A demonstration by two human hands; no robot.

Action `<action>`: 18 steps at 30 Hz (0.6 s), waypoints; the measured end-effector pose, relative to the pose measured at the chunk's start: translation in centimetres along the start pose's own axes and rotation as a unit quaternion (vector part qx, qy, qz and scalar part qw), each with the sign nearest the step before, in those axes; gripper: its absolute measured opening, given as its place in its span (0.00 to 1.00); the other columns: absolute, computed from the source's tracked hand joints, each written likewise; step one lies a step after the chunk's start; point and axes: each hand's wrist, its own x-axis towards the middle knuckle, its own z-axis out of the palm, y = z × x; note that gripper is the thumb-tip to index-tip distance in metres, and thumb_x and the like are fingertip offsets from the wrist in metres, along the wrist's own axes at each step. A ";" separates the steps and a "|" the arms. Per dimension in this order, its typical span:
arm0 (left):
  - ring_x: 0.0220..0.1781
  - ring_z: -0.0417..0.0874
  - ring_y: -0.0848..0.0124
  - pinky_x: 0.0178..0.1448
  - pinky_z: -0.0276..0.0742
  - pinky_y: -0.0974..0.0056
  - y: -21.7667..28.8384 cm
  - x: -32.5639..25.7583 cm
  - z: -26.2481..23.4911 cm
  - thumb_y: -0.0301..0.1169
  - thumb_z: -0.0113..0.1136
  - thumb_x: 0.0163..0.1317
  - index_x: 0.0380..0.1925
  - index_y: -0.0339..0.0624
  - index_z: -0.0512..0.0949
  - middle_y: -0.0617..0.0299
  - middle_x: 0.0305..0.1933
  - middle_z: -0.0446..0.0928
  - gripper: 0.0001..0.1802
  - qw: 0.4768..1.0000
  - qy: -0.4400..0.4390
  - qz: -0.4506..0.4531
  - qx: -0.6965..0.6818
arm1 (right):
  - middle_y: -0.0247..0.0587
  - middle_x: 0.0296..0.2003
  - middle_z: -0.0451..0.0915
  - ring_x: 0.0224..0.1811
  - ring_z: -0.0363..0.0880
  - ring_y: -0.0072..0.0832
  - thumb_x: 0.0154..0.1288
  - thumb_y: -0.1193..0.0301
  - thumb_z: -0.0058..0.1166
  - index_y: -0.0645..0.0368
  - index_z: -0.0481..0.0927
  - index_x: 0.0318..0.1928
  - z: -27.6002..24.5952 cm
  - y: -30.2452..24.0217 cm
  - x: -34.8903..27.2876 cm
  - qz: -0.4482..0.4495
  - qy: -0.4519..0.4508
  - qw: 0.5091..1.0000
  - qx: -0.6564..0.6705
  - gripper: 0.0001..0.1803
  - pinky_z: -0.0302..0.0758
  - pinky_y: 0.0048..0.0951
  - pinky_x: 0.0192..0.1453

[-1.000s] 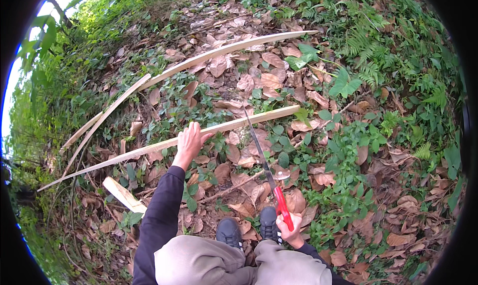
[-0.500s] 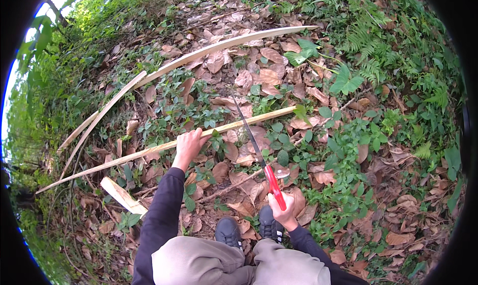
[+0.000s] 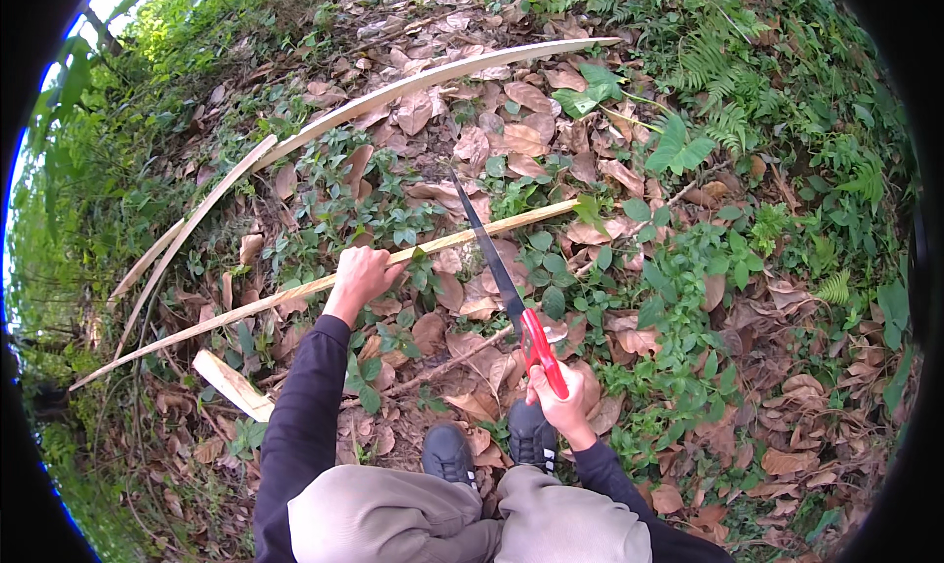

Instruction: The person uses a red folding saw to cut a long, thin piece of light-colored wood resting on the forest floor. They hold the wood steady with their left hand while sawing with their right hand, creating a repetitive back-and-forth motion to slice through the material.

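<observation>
A long, thin wooden strip (image 3: 226, 317) runs from the far left toward the middle, sloping up to the right. My left hand (image 3: 362, 280) is closed around it. My right hand (image 3: 560, 394) grips the red handle of a hand saw (image 3: 500, 271). The dark blade points up and away from me and crosses over the strip, right of my left hand. Whether the teeth touch the wood, I cannot tell.
Beyond the strip lies a long wooden plank (image 3: 413, 81), with two more strips (image 3: 202, 209) at its left end. A short wood block (image 3: 232, 386) rests left of my left forearm. Dry leaves, low green plants and a thin branch (image 3: 447, 364) cover the ground around my shoes (image 3: 448, 455).
The saw has turned slightly, showing more of its blade's side. My right hand has shifted a little to the right, and my left hand still holds the strip. The whole view has moved slightly.
</observation>
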 end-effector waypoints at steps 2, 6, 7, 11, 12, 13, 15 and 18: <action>0.24 0.82 0.52 0.33 0.77 0.50 -0.3 0.4 0.0 0.59 0.56 0.65 0.17 0.40 0.81 0.49 0.17 0.77 0.33 0.999 0.021 0.034 -0.035 | 0.41 0.19 0.77 0.17 0.77 0.31 0.69 0.72 0.61 0.67 0.81 0.32 -0.4 1.5 0.8 -0.069 0.002 0.993 -0.097 0.10 0.70 0.32 0.23; 0.23 0.82 0.51 0.32 0.76 0.50 -0.6 0.3 0.7 0.66 0.47 0.67 0.14 0.39 0.79 0.48 0.15 0.76 0.42 0.995 0.012 -0.064 -0.070 | 0.45 0.18 0.74 0.15 0.75 0.38 0.66 0.75 0.60 0.65 0.80 0.29 1.4 0.5 2.2 -0.206 -0.017 0.959 -0.194 0.09 0.66 0.36 0.22; 0.23 0.81 0.50 0.31 0.76 0.49 -0.4 0.6 0.6 0.68 0.46 0.68 0.13 0.38 0.79 0.48 0.15 0.76 0.43 0.993 -0.004 -0.088 -0.076 | 0.45 0.18 0.76 0.16 0.77 0.37 0.64 0.76 0.60 0.64 0.80 0.27 1.5 1.1 2.5 -0.234 -0.006 0.948 -0.216 0.08 0.67 0.35 0.22; 0.23 0.81 0.47 0.31 0.75 0.46 0.4 0.6 0.6 0.63 0.47 0.70 0.13 0.38 0.79 0.45 0.15 0.75 0.41 0.996 -0.005 -0.068 -0.060 | 0.44 0.14 0.74 0.14 0.76 0.37 0.62 0.76 0.61 0.63 0.79 0.25 0.9 2.5 0.3 -0.227 0.043 0.943 -0.239 0.09 0.67 0.34 0.20; 0.23 0.81 0.47 0.31 0.75 0.46 0.3 0.6 0.6 0.63 0.47 0.70 0.14 0.38 0.79 0.45 0.15 0.76 0.41 0.996 -0.002 -0.069 -0.058 | 0.43 0.14 0.74 0.14 0.76 0.37 0.63 0.76 0.61 0.63 0.79 0.25 0.8 2.9 0.4 -0.223 0.047 0.947 -0.226 0.09 0.67 0.34 0.20; 0.24 0.82 0.47 0.32 0.76 0.46 0.4 0.5 0.9 0.63 0.47 0.69 0.14 0.38 0.80 0.45 0.16 0.76 0.40 0.996 -0.002 -0.071 -0.055 | 0.43 0.13 0.73 0.13 0.76 0.36 0.63 0.76 0.61 0.63 0.79 0.25 0.8 2.8 0.4 -0.215 0.051 0.952 -0.212 0.09 0.67 0.34 0.20; 0.24 0.82 0.47 0.32 0.77 0.46 -0.1 0.5 1.2 0.64 0.49 0.68 0.16 0.37 0.81 0.45 0.17 0.77 0.40 0.996 0.002 -0.073 -0.044 | 0.42 0.13 0.72 0.13 0.75 0.36 0.64 0.75 0.60 0.63 0.80 0.25 0.7 2.9 1.3 -0.218 0.035 0.950 -0.221 0.09 0.66 0.34 0.20; 0.26 0.83 0.48 0.34 0.78 0.47 -0.5 1.0 1.2 0.64 0.50 0.67 0.18 0.36 0.83 0.45 0.19 0.79 0.39 0.997 -0.028 -0.065 -0.017 | 0.43 0.13 0.72 0.13 0.75 0.36 0.65 0.74 0.60 0.63 0.79 0.25 1.7 2.2 1.7 -0.211 0.032 0.955 -0.207 0.10 0.66 0.34 0.20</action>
